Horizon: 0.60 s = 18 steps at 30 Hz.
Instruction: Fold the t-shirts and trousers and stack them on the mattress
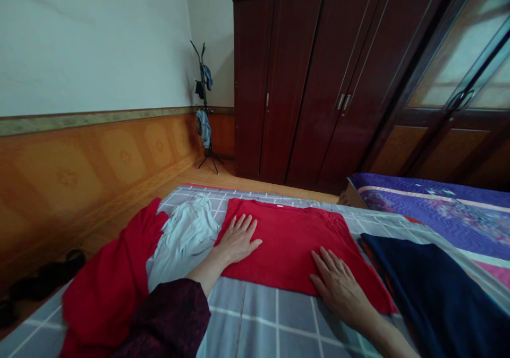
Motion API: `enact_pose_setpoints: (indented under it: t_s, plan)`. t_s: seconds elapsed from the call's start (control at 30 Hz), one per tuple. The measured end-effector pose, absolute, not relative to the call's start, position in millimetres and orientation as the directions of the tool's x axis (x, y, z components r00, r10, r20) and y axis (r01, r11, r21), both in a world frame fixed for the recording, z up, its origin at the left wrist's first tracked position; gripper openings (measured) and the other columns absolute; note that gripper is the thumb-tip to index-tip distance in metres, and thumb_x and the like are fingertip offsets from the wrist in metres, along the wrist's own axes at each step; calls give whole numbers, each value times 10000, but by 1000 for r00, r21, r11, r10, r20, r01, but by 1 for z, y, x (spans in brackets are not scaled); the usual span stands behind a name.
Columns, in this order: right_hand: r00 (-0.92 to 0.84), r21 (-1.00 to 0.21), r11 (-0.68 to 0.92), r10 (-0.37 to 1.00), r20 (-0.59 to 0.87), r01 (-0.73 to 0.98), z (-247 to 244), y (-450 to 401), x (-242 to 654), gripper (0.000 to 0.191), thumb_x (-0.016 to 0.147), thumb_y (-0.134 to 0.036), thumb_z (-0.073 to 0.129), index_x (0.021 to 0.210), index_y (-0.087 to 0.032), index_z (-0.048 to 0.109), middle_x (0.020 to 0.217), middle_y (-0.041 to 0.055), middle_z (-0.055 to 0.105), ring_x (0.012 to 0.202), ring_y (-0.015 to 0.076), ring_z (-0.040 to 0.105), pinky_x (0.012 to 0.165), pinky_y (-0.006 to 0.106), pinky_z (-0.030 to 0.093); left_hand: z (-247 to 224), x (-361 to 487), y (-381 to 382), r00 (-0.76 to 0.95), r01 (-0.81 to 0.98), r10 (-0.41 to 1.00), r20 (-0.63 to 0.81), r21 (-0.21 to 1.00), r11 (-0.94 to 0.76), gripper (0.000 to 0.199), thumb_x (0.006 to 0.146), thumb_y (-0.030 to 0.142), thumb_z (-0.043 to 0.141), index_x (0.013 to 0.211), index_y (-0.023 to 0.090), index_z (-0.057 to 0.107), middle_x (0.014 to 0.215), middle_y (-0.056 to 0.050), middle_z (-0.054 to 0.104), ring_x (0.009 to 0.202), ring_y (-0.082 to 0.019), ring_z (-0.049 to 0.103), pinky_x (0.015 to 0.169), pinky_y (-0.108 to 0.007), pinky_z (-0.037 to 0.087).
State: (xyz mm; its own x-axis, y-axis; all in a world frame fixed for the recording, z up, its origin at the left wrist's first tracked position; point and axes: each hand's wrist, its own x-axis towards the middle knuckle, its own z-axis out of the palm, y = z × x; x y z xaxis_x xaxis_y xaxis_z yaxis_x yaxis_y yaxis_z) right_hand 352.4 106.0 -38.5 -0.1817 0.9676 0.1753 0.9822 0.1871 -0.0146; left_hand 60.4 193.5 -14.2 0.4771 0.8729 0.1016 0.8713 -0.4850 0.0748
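Left hand (239,239) on red garment (285,244); white label (280,206) unreadable.

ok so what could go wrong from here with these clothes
The bunched red cloth lies along the left edge of the bed, so a nudge might send it onto the floor.

The left hand and right hand both lie on the spread red garment; if they drag, it could wrinkle or skew.

The left forearm passes close to the crumpled white garment and might catch it.
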Motion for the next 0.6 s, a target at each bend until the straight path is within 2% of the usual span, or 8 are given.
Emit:
enact_pose_setpoints:
  t_s: [0.1,0.2,0.27,0.3,0.4,0.47,0.6]
  plan:
    - [-318,-68,324,944,85,944,-25,122,310,540,921,-422,370,1396,-175,443,1474,125,359,1357,298,322,1085,481,303,-17,59,194,462,877,881,103,98,-471,740,908,632,236,1467,148,275,1538,-118,233,1428,-289,124,1150,-457,114]
    - [-451,-119,457,889,78,881,-16,153,279,551,945,-469,328,1424,-205,392,1497,82,325,1382,252,276,1115,451,248,-17,57,193,445,882,889,109,122,-456,764,897,653,227,1467,147,278,1538,-137,221,1428,-304,115,1148,-484,106]
    - [-399,-129,410,912,98,903,-15,177,279,559,939,-489,342,1423,-212,390,1498,64,329,1390,239,257,1127,439,217,-15,56,191,412,896,907,87,144,-420,802,881,677,233,1471,136,267,1537,-159,202,1424,-330,104,1139,-513,111]
    - [-316,-126,331,941,123,935,-14,189,285,560,935,-483,354,1416,-200,399,1494,73,338,1389,247,257,1126,453,208,-14,56,191,393,904,917,72,154,-399,830,869,693,239,1475,126,255,1537,-170,189,1422,-345,94,1134,-527,114]
    - [-111,-132,136,977,180,982,-13,217,302,552,946,-406,303,1388,-95,414,1458,199,359,1362,334,293,1064,607,205,-11,56,190,353,919,935,37,175,-354,894,845,721,249,1481,93,224,1537,-193,152,1416,-374,64,1126,-551,117]
    - [-110,-150,140,975,193,979,-13,227,299,546,949,-392,282,1373,-80,426,1450,228,356,1348,356,311,1030,640,229,-11,56,190,352,918,936,30,183,-351,899,845,718,257,1481,83,221,1537,-200,141,1415,-380,51,1124,-558,113]
    - [-382,-202,410,910,164,890,-18,242,248,498,962,-417,286,1360,-185,474,1452,104,406,1342,241,353,1077,451,302,-12,55,191,366,909,930,45,199,-367,860,856,703,237,1474,106,260,1536,-184,170,1417,-380,57,1118,-573,112]
